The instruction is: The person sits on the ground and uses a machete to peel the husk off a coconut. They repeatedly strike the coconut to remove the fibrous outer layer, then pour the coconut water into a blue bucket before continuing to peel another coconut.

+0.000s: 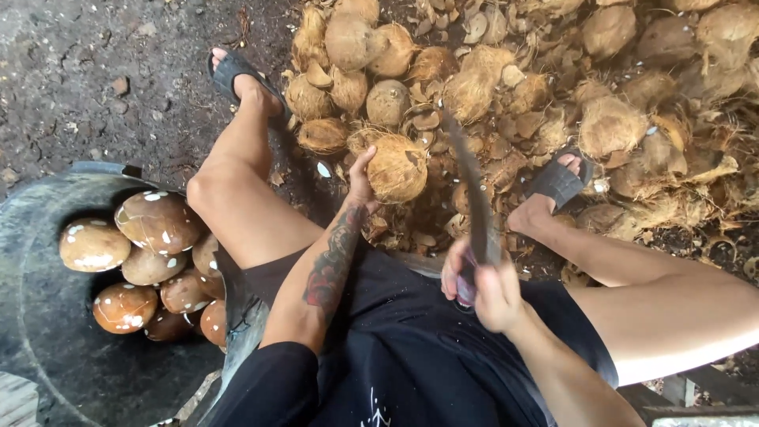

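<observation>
Between knees: left hand (362, 175) | fibrous round coconut (397, 168) | right hand (484, 286) | long blade (473, 183)

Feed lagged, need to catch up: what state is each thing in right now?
Left hand: gripping the husked coconut.
Husked coconut: shell still on, held over the pile.
Right hand: closed on the knife handle.
Knife: blade raised, pointing away.
Black tub: partly filled.
Peeled coconuts: smooth, brown, heaped in the tub.
</observation>
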